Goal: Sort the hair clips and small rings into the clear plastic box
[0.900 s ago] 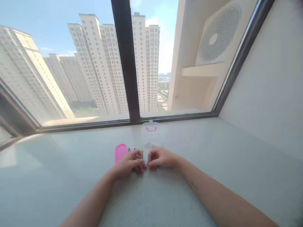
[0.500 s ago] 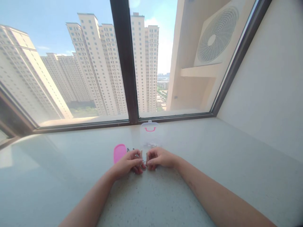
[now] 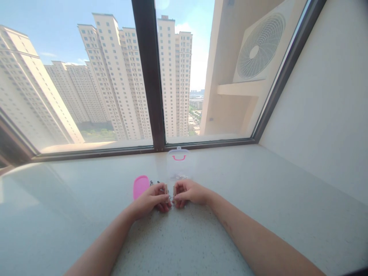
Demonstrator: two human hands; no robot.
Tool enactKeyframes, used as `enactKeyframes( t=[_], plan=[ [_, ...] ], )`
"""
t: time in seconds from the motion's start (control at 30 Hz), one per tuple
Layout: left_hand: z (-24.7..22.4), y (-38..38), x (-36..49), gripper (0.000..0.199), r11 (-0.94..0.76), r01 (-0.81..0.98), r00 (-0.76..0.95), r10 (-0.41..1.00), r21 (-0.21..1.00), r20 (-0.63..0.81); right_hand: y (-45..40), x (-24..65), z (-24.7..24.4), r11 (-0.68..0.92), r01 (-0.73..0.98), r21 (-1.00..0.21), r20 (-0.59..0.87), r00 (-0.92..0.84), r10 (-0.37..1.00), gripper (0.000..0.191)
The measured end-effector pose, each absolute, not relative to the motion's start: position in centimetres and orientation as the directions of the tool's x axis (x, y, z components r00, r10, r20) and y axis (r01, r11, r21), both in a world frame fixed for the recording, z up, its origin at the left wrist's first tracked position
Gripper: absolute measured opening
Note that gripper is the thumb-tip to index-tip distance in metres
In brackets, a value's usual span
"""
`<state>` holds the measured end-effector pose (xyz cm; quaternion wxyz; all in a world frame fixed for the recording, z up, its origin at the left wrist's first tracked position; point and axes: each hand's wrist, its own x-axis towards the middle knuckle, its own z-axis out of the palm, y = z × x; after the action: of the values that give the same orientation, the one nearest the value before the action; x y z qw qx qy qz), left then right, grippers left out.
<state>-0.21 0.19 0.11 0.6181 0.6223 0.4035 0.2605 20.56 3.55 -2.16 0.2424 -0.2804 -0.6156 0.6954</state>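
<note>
My left hand [image 3: 152, 198] is closed, with a small, thin, flat tan piece [image 3: 166, 188] upright between thumb and fingers. Facing it across a narrow gap, my right hand [image 3: 189, 193] pinches a similar tan piece [image 3: 174, 191]. A bit of thin, shiny metal shows low between the hands; its shape is too small to make out. Fingers cover most of both pieces. Just left of my left hand lies a pink oblong lid or tray [image 3: 140, 186], partly behind the wrist. Small dark objects [image 3: 158, 182] sit beyond my left fingers, mostly hidden.
A clear plastic box [image 3: 178, 166] with a pink handle stands beyond my hands, small pale items at its bottom. The speckled pale sill [image 3: 178, 241] carries everything. Behind rises a window with a dark frame [image 3: 156, 96]; a white wall [image 3: 322, 115] closes the right side.
The view has shifted slightly, so the scene sits a little further left. Both hands keep their pinch, and the gap between the tan pieces looks slightly wider.
</note>
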Motion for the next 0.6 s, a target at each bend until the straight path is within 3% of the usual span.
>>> enactKeyframes(
  t=[0.6],
  plan=[
    [0.42,0.00,-0.07,0.020,0.062,0.212,0.533,0.829,0.975,-0.168,3.16,20.56,-1.16,-0.089,0.049,-0.995,-0.097,-0.732,0.674,0.019]
  ],
)
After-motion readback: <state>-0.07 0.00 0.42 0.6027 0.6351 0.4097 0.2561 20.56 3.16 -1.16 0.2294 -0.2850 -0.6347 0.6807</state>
